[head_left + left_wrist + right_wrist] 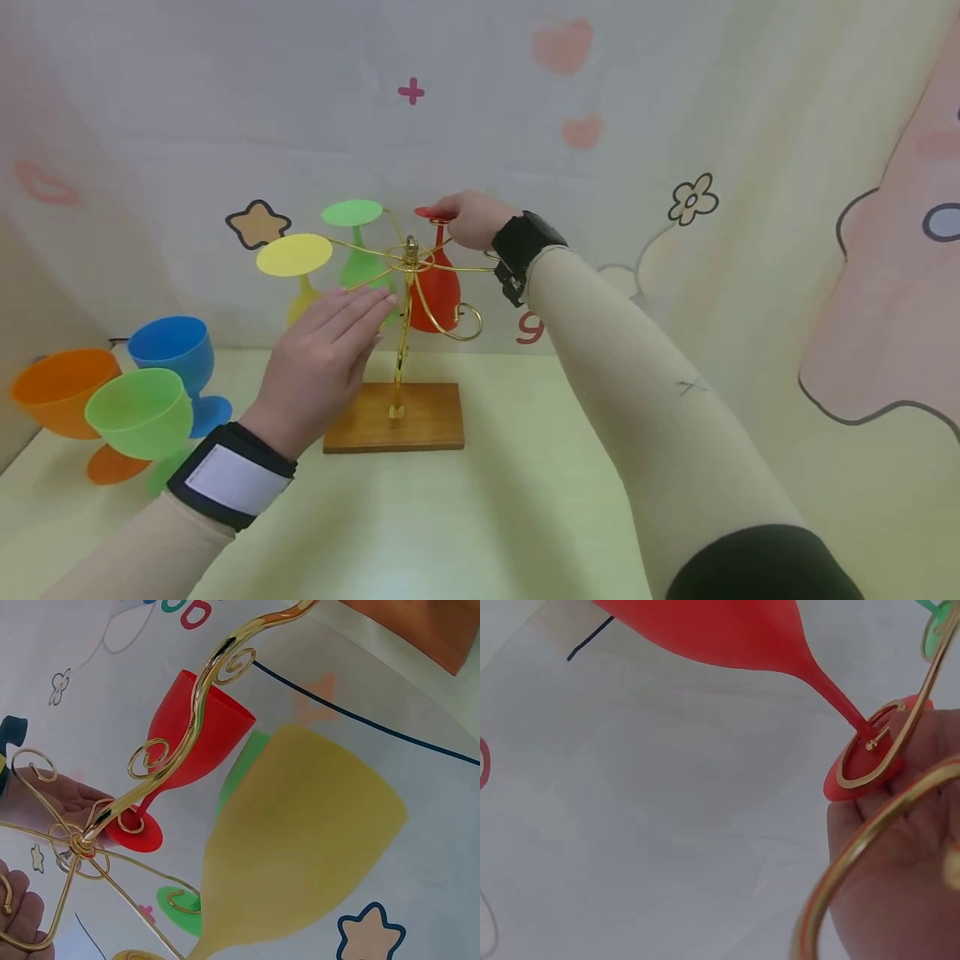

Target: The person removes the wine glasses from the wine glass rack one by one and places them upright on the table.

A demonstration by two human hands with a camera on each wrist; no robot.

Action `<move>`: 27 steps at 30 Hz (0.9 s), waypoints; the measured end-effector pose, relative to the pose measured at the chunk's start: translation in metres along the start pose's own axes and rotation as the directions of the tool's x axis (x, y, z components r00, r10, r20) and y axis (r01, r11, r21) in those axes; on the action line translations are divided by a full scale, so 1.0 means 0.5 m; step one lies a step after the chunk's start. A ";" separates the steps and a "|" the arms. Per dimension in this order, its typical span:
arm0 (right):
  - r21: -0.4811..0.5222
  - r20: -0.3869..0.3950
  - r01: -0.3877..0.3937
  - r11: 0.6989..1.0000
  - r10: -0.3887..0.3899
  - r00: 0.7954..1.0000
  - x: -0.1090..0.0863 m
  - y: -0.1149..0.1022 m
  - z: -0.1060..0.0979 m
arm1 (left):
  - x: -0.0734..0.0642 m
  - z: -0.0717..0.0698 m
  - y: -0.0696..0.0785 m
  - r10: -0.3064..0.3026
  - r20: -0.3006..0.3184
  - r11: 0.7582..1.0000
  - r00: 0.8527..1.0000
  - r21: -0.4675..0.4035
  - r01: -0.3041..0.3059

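Observation:
A gold wire goblet rack (402,350) stands on a wooden base, with curled hooks spreading from its top. A red goblet (437,293) hangs upside down at its back right, its stem inside a hook loop in the right wrist view. My right hand (480,218) holds that goblet by its foot (840,780). The left hand (318,362) is raised at the rack's front left, fingers straight and together, close to a hook arm; contact is unclear. Upside down on other hooks hang a yellow goblet (300,832) and a green goblet (358,265).
On the table (525,500) at the left stand an orange goblet (63,392), a light green goblet (142,417) and a blue goblet (174,350), all upright and close together. Behind the rack hangs a pale patterned cloth (300,108).

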State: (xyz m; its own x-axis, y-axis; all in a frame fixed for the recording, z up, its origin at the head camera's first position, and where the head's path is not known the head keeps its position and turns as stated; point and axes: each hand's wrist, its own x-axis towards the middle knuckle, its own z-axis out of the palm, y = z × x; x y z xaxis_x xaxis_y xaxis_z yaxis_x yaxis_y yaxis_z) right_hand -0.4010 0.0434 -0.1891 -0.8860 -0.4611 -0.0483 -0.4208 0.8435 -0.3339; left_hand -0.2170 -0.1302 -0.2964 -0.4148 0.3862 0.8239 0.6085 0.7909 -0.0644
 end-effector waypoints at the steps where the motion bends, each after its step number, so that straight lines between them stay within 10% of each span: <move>1: -0.012 -0.007 -0.004 1.000 0.004 1.000 -0.003 0.000 0.002 | -0.002 0.003 0.000 0.001 0.005 1.000 1.000 -0.004 -0.001; 27: -0.209 -0.119 0.104 0.972 -0.131 0.984 -0.030 0.001 -0.013 | -0.008 -0.002 -0.008 -0.004 0.023 1.000 1.000 0.012 0.004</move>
State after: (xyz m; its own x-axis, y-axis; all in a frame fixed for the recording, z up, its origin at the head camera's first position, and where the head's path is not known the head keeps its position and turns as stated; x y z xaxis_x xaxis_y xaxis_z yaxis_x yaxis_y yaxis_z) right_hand -0.3895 0.0526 -0.1824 -0.8400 -0.5316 0.1083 -0.5422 0.8296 -0.1332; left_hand -0.2170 -0.1352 -0.2990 -0.4325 0.3938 0.8111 0.5988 0.7980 -0.0681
